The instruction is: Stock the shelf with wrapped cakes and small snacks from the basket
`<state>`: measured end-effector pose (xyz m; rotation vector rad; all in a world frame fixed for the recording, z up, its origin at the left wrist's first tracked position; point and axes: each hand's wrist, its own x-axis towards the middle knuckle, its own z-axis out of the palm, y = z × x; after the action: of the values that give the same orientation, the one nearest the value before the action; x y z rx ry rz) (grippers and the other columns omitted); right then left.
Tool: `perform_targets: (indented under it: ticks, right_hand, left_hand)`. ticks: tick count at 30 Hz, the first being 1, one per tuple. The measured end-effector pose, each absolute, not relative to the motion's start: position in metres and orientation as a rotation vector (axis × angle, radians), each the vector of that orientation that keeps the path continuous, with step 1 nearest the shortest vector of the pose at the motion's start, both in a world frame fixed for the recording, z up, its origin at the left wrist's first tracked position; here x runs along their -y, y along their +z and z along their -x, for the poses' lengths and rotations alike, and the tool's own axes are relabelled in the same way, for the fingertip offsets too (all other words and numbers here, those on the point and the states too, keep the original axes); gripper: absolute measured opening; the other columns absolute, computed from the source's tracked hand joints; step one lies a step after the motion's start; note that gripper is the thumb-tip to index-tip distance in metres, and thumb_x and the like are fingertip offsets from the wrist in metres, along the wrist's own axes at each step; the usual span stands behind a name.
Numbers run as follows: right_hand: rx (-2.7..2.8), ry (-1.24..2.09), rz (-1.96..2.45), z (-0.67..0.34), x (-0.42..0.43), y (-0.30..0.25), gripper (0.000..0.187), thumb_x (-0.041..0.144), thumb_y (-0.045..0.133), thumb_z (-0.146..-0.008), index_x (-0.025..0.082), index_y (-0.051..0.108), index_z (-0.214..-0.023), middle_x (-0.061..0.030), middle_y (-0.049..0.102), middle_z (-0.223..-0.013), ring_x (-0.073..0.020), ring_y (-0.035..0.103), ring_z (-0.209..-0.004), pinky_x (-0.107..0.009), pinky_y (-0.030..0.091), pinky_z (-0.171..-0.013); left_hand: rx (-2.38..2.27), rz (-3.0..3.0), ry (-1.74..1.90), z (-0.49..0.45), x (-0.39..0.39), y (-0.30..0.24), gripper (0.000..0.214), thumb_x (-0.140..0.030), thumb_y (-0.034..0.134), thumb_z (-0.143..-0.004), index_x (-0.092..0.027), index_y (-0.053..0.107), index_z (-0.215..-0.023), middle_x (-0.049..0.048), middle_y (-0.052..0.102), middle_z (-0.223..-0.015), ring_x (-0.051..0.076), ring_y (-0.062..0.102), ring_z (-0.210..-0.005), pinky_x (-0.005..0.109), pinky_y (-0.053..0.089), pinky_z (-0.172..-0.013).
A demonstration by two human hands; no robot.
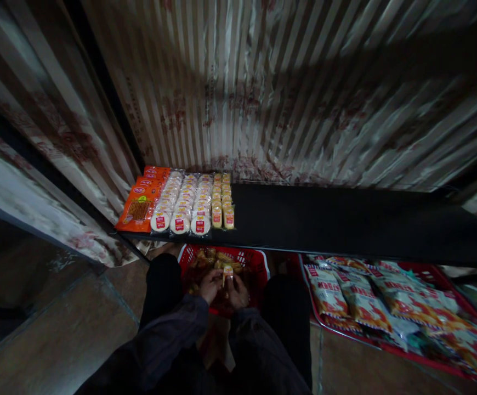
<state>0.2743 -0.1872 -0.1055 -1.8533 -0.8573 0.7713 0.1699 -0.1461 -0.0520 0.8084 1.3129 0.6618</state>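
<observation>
Over a red plastic basket point(259, 266) on the floor, my two hands meet around a small wrapped snack point(227, 270) with a white and orange label. My right hand point(238, 292) grips it with the thumb on its face. My left hand point(210, 285) is closed at its left side, fingertips close to the wrapper; whether they press on it is hard to make out. More yellowish wrapped snacks point(209, 257) lie in the basket below. On the black shelf point(304, 219) above, two rows of similar yellow snacks point(217, 216) stand beside rows of round white packaged cakes point(180, 222).
Orange snack bags point(137, 208) lie at the shelf's left end. A second red basket point(370, 343), full of white and orange bags point(357, 302), stands on the tiled floor at right. Striped cloth point(246, 109) hangs behind the shelf. Dark metal posts point(111, 93) frame the left side.
</observation>
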Motion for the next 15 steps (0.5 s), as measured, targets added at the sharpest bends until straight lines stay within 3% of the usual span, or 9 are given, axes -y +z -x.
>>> perform_targets:
  ticks: [6, 15]
  right_hand:
    - [0.841, 0.775, 1.828, -0.288, 0.181, -0.118, 0.075, 0.079, 0.049, -0.071, 0.017, 0.076, -0.105, -0.0157, 0.076, -0.111, -0.0303, 0.070, -0.105, -0.039, 0.055, -0.093]
    - [0.908, 0.778, 1.736, -0.294, 0.186, -0.102, 0.064, 0.074, 0.053, -0.077, 0.019, 0.076, -0.103, -0.0145, 0.077, -0.109, -0.0301, 0.072, -0.103, -0.037, 0.057, -0.090]
  left_hand:
    - [-1.356, -0.970, 0.715, -0.178, 0.148, -0.053, 0.025, -0.010, 0.061, -0.073, -0.018, 0.069, -0.095, 0.0068, 0.071, -0.108, 0.018, 0.065, -0.099, 0.026, 0.052, -0.083]
    - [-1.400, -1.232, 0.792, -0.184, 0.146, -0.030, 0.018, -0.007, 0.054, -0.079, -0.020, 0.064, -0.086, 0.0032, 0.071, -0.097, 0.016, 0.066, -0.097, 0.027, 0.049, -0.093]
